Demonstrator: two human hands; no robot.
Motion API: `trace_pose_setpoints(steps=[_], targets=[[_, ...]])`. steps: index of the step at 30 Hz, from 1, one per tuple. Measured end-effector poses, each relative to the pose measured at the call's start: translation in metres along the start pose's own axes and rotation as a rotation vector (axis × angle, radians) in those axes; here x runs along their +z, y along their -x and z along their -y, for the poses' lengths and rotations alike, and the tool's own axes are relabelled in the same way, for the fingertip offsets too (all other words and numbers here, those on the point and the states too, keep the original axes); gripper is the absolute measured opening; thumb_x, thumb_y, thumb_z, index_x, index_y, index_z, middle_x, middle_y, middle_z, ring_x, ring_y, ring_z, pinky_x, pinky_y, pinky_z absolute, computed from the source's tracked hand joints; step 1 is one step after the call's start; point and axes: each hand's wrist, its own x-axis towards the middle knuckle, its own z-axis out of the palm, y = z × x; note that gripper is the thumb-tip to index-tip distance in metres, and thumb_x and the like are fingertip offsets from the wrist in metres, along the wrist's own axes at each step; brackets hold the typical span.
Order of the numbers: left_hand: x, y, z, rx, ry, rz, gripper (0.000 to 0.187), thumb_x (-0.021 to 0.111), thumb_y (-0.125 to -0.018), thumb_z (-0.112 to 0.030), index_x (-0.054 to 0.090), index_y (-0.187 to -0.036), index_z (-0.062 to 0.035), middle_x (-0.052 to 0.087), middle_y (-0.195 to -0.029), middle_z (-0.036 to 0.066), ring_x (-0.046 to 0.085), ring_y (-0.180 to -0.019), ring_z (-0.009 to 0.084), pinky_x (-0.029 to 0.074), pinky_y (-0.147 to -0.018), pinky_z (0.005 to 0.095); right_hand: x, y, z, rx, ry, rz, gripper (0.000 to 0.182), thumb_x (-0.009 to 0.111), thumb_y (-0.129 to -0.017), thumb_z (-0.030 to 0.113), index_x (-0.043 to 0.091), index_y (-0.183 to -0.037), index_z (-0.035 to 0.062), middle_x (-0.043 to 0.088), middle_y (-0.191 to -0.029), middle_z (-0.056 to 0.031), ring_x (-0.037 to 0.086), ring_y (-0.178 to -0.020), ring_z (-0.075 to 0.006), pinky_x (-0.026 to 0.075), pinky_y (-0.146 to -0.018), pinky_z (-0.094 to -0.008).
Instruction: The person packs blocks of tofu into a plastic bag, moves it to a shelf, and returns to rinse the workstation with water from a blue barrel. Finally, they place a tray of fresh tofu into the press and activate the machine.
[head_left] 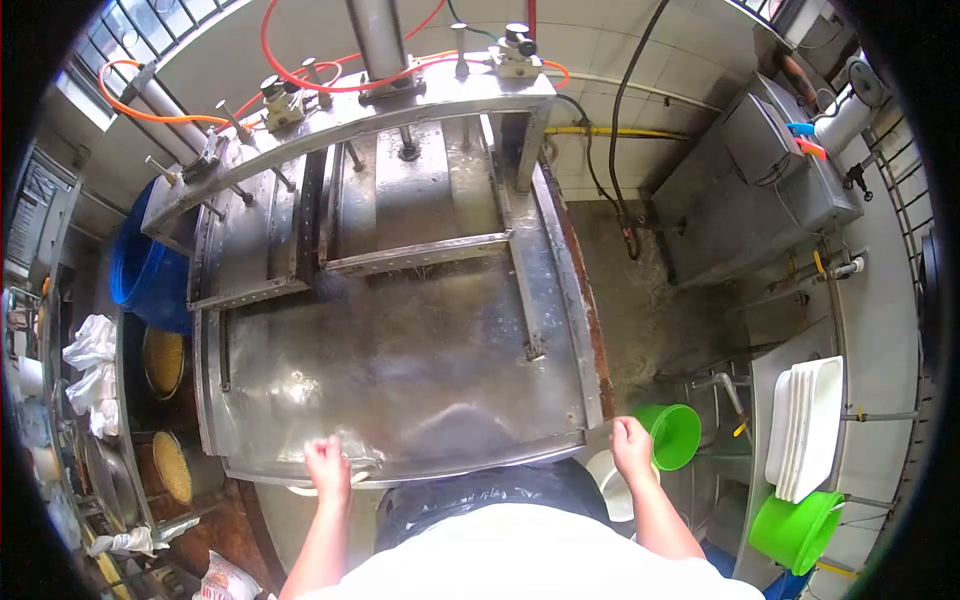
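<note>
A wide steel table (pixel 400 350) with a wet, shiny surface lies in front of me, and a metal press frame (pixel 350 115) with perforated boxes stands over its far half. My left hand (pixel 328 466) is closed at the table's near edge, beside a pale cord-like strip; whether it grips anything is too small to tell. Off the table's near right corner, my right hand (pixel 632 445) is closed above a white bucket (pixel 608 484), next to a green bucket (pixel 675 437). What its fingers hold, if anything, cannot be made out.
A blue barrel (pixel 150 265) and two containers of yellowish grain-like stuff (pixel 172 467) stand at the left. Stacked white trays (pixel 806 428) and another green bucket (pixel 795 530) are at the right, below a steel cabinet (pixel 745 190). Orange hoses run over the press.
</note>
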Motion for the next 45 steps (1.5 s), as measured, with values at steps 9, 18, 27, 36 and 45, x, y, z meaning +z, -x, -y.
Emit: trace_pose_setpoints(steps=[9,18,27,36,45], targets=[[0.143,0.112,-0.062,0.807,-0.698,0.409,0.022,0.074,-0.097,-0.021,0.068,-0.092,-0.0006,0.070,-0.095,0.018,0.066,-0.089,0.0367,0.054,-0.081,0.0454,-0.088,-0.036,-0.047,-0.022,0.095,0.098,0.027,0.066,-0.102,0.026,0.075,-0.114,0.0040,0.078,-0.106,-0.0214,0.076,-0.102,-0.0374,0.059,-0.090,-0.0445],[0.207,0.156,-0.061,0.625,-0.872,0.713,0.033,0.072,-0.098,-0.027,0.073,-0.108,0.0043,0.073,-0.111,0.023,0.068,-0.112,0.0423,0.054,-0.099,0.0480,-0.144,-0.081,-0.126,0.100,0.476,0.447,0.043,0.069,-0.101,0.036,0.072,-0.129,0.0037,0.074,-0.124,-0.0250,0.070,-0.119,-0.0422,0.055,-0.104,-0.0480],[0.199,0.148,-0.046,0.328,-1.218,0.709,0.049,0.066,-0.101,-0.044,0.077,-0.116,0.0009,0.074,-0.117,0.028,0.072,-0.113,0.0427,0.055,-0.099,0.0493,-0.152,-0.104,-0.250,0.401,0.164,0.360,0.033,0.066,-0.103,0.026,0.072,-0.120,-0.0026,0.077,-0.095,-0.0159,0.072,-0.062,-0.0233,0.059,-0.064,-0.0395],[0.003,0.044,0.261,0.052,-1.289,0.905,0.065,0.062,-0.100,-0.059,0.080,-0.095,0.0027,0.076,-0.088,0.027,0.077,-0.089,0.0394,0.057,-0.086,0.0482,-0.143,-0.073,-0.320,0.650,0.025,0.336,0.031,0.069,-0.098,0.027,0.073,-0.116,0.0027,0.073,-0.088,-0.0105,0.068,-0.063,-0.0210,0.054,-0.056,-0.0349],[-0.004,0.181,0.191,-0.584,-1.127,0.533,0.061,0.063,-0.101,-0.056,0.079,-0.099,0.0032,0.076,-0.090,0.028,0.076,-0.090,0.0408,0.057,-0.085,0.0495,-0.102,-0.068,-0.320,0.556,0.059,0.498,0.035,0.066,-0.102,0.026,0.073,-0.121,-0.0023,0.075,-0.092,-0.0117,0.071,-0.072,-0.0219,0.057,-0.069,-0.0383]])
